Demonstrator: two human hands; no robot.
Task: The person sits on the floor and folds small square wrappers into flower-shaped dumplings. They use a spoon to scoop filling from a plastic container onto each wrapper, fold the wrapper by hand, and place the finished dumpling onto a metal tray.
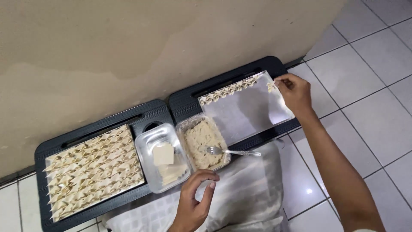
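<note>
White floor tiles [377, 124] meet a stained beige wall [128, 38]. Right hand [296, 90] pinches a folded dumpling [271, 87] over the foil tray [253, 111]; left hand [195, 202] hovers half-curled, empty, near the filling tub [204, 139].

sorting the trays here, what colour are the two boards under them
Black, both boards, clearest in the head view.

Black trays [184, 101]; pale beige dumplings [92, 169]; silver sheet [249, 109]; white checked cloth [249, 193]; white tiles [377, 86].
</note>
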